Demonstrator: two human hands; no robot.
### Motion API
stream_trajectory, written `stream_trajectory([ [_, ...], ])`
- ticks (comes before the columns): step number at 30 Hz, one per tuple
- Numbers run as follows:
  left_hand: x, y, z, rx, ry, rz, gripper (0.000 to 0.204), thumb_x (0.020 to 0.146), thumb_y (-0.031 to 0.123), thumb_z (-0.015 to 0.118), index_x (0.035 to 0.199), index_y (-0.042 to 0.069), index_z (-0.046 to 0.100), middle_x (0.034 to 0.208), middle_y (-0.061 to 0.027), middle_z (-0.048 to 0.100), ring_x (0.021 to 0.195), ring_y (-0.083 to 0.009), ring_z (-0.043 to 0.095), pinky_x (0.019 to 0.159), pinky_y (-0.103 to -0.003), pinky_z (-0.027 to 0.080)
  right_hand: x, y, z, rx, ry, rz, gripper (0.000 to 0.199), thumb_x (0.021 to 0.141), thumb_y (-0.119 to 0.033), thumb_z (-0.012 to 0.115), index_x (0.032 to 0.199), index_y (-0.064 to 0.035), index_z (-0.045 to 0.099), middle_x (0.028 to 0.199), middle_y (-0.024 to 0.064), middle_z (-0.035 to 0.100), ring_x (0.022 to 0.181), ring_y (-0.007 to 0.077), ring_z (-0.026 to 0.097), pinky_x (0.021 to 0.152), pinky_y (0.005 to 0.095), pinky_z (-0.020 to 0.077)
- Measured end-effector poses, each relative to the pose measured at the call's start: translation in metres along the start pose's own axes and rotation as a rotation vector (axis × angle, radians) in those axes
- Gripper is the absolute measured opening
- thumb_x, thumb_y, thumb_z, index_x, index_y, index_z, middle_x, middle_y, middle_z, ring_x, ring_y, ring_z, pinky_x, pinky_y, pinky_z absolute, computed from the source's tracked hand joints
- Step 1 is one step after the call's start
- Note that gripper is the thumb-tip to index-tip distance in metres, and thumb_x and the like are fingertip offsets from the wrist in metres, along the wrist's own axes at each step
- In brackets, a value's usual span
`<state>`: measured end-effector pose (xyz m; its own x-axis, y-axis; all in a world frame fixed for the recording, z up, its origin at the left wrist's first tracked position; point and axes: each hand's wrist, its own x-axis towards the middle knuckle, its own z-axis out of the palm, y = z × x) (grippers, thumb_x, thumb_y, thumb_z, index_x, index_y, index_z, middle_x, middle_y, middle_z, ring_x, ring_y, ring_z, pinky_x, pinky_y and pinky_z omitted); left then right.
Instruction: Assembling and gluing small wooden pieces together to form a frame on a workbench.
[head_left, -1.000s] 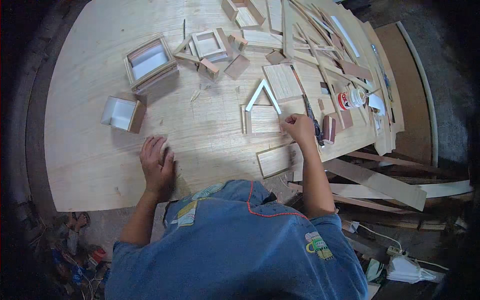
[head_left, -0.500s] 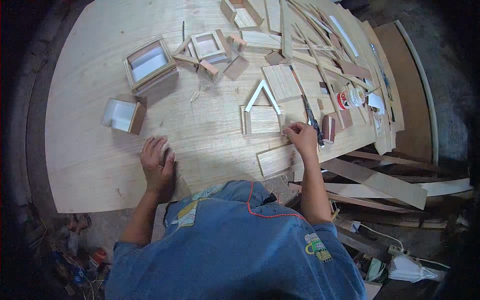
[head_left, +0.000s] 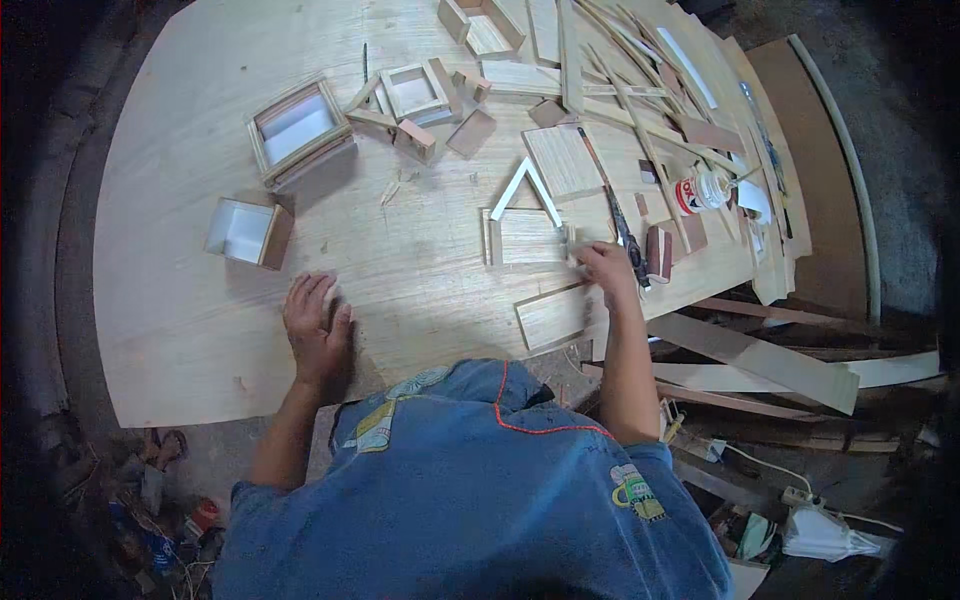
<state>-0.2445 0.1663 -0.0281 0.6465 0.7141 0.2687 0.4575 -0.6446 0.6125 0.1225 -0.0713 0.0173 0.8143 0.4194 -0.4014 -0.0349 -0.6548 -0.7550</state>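
My right hand [head_left: 604,268] is pinched at the right edge of a small wooden panel [head_left: 530,238], on a short wooden strip [head_left: 571,238] that its fingers partly hide. A second strip [head_left: 489,240] stands along the panel's left side. Across the panel's far edge rests a white V-shaped piece [head_left: 520,180], its point facing away from me. My left hand [head_left: 318,325] lies on the tabletop, thumb apart from the fingers, holding nothing. Just right of my right hand are a long dark slim tool [head_left: 627,238] and a dark red block with a pale stripe [head_left: 658,254].
Small wooden boxes [head_left: 300,130] [head_left: 247,232] and frames [head_left: 413,92] sit on the plywood table [head_left: 180,330] at left and far. A loose board [head_left: 550,318] lies near the front edge. An open jar [head_left: 703,190] and several wood strips [head_left: 640,110] crowd the right.
My right hand has shifted slightly away from me and turned, and the small strip at its fingertips shows more clearly. The left hand stays where it was.
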Motion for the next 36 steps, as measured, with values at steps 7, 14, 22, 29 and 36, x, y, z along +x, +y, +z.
stream_trajectory([
  [7,-0.002,0.000,0.001,-0.012,0.002,-0.018,0.045,0.077,0.018,0.064,0.120,0.006,0.057,0.123,-0.0168,0.054,0.124,-0.0369,0.042,0.106,-0.047,0.028,-0.007,0.004,-0.016,0.592,-0.285,0.184,0.016,0.084,-0.020,0.064,0.092,-0.0063,0.067,0.070,-0.0008,0.062,0.055,0.0072,0.054,0.049,0.0223,0.0448],
  [14,0.000,0.008,-0.002,-0.023,-0.007,-0.058,0.043,0.078,0.017,0.062,0.120,0.006,0.057,0.124,-0.0162,0.054,0.125,-0.0368,0.042,0.107,-0.048,0.027,-0.002,0.001,-0.009,0.382,-0.152,0.103,0.014,0.083,-0.019,0.068,0.085,-0.0054,0.065,0.068,-0.0017,0.060,0.056,0.0083,0.053,0.052,0.0197,0.0424],
  [22,0.000,0.002,0.000,-0.013,-0.010,-0.026,0.042,0.078,0.016,0.063,0.118,0.006,0.058,0.124,-0.0155,0.054,0.125,-0.0365,0.042,0.107,-0.047,0.027,-0.003,0.004,0.006,0.011,0.130,-0.202,0.015,0.080,-0.014,0.072,0.085,-0.0005,0.067,0.074,0.0003,0.064,0.064,0.0050,0.054,0.059,0.0193,0.0421],
  [29,-0.001,0.000,0.001,-0.020,0.000,-0.019,0.042,0.078,0.017,0.063,0.118,0.006,0.058,0.123,-0.0153,0.054,0.125,-0.0363,0.042,0.107,-0.047,0.027,-0.003,0.002,0.017,-0.089,0.248,-0.254,0.017,0.079,-0.012,0.073,0.086,0.0021,0.068,0.074,0.0012,0.065,0.064,0.0063,0.057,0.058,0.0212,0.0458],
  [36,0.000,0.004,-0.001,0.002,-0.013,-0.030,0.043,0.078,0.018,0.062,0.119,0.005,0.057,0.124,-0.0156,0.053,0.125,-0.0361,0.041,0.106,-0.046,0.028,-0.018,-0.002,0.016,-0.192,0.229,-0.242,0.031,0.074,-0.026,0.077,0.086,0.0018,0.069,0.069,0.0084,0.067,0.060,0.0118,0.061,0.057,0.0258,0.0477],
])
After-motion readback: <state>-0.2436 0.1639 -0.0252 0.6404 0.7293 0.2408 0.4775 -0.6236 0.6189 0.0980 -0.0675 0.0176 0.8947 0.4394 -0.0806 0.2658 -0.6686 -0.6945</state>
